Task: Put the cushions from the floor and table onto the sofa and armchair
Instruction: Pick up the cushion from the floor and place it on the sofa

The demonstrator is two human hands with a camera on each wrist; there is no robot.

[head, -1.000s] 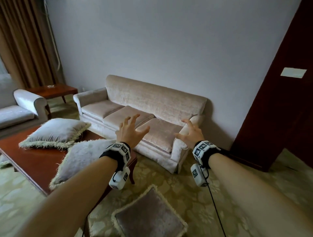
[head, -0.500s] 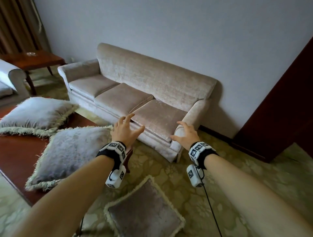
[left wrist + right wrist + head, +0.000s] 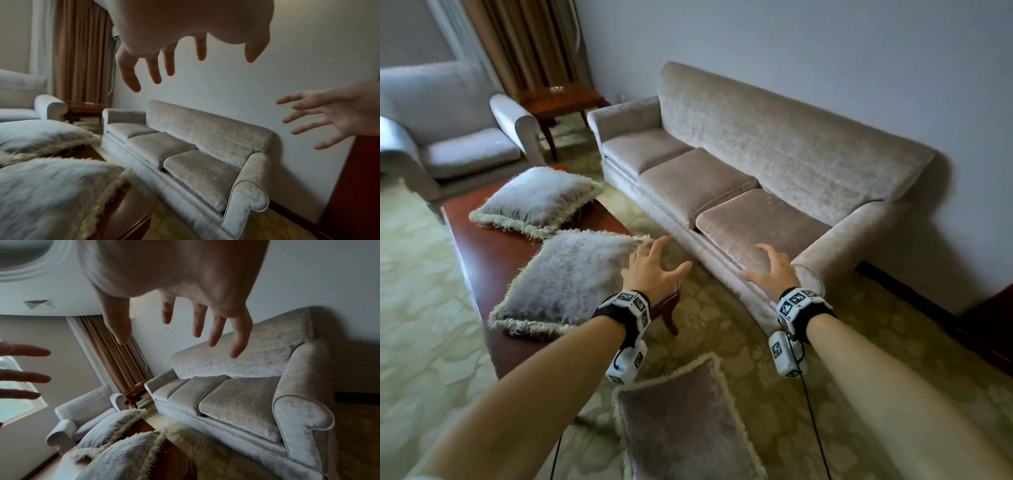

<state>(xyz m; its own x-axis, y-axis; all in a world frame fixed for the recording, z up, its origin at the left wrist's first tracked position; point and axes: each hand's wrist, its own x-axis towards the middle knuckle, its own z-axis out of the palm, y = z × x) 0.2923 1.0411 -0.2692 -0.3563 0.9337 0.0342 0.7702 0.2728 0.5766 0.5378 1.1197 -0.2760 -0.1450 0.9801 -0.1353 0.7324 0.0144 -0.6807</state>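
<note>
The left hand [image 3: 650, 270] has its fingers [image 3: 153, 71] spread and slightly bent, holding nothing; it hangs in the air over the corner of the nearer fringed cushion [image 3: 571, 277], apart from it. The right hand [image 3: 774, 270] is likewise splayed wide and empty, held out in front of the sofa's near seat pad. Both wrists wear black bands with white marker blocks.

The nearer fringed cushion lies flat on the dark red wooden coffee table [image 3: 482, 253], its corner overhanging the table end. A second fringed cushion [image 3: 537, 198] lies farther along the same table, its fringe touching the first. A third, darker cushion [image 3: 681, 421] lies on the patterned carpet [image 3: 414, 308] below the forearms. The three-seat beige sofa [image 3: 774, 144] stands against the wall, seats bare. The pale armchair [image 3: 458, 150] stands beyond the table, beside a small wooden side table [image 3: 561, 101] and a brown curtain [image 3: 527, 41].
</note>
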